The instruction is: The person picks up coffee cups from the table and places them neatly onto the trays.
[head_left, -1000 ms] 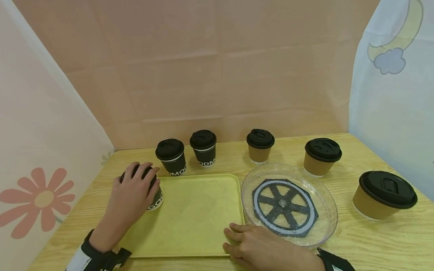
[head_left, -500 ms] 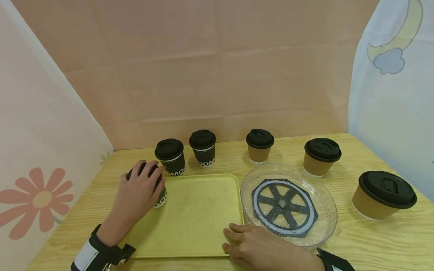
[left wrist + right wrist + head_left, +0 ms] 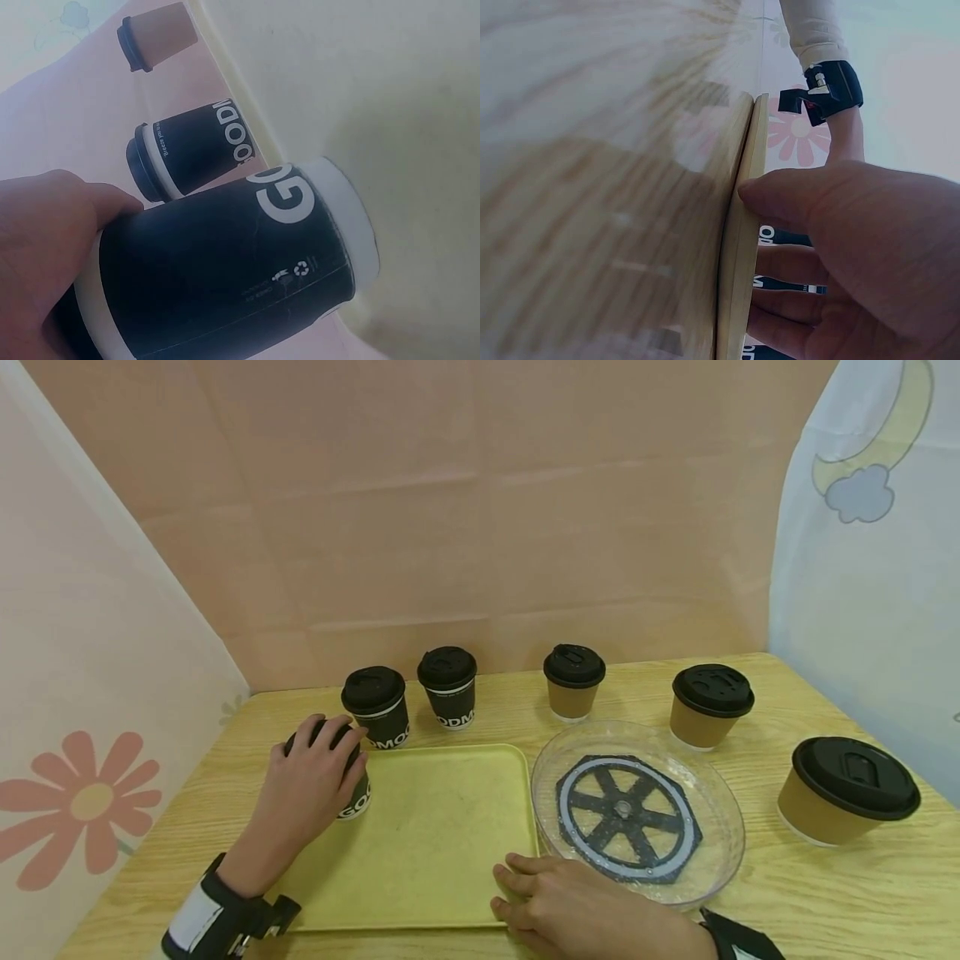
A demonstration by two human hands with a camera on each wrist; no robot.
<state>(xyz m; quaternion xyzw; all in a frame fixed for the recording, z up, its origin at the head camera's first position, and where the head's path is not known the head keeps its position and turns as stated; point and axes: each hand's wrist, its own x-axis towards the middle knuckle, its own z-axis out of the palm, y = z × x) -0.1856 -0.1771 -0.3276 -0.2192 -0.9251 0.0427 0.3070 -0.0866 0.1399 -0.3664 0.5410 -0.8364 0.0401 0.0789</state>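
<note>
My left hand [image 3: 311, 777] grips a black paper coffee cup [image 3: 356, 802] from above, its fingers spread over the dark lid. The cup stands upright at the far left part of a yellow tray [image 3: 435, 835]. In the left wrist view, that cup's white base [image 3: 352, 225] is close to the tray surface; whether it touches I cannot tell. My right hand [image 3: 577, 906] holds the tray's near right corner. The right wrist view shows the thumb [image 3: 776, 193] on the outer side of the tray's edge [image 3: 742, 255], with the fingers over the inner side.
Two more black cups [image 3: 378, 718] [image 3: 452, 697] stand behind the tray. Brown lidded cups [image 3: 573, 689] [image 3: 708, 718] [image 3: 840, 806] line the back and right. A round clear dish [image 3: 731, 852] with a dark wheel pattern sits right of the tray. Cloth sheets wall the table.
My left hand has moved a little to the right and away from me with the black coffee cup, then nearly stopped. The right hand has stayed at the tray's corner.
</note>
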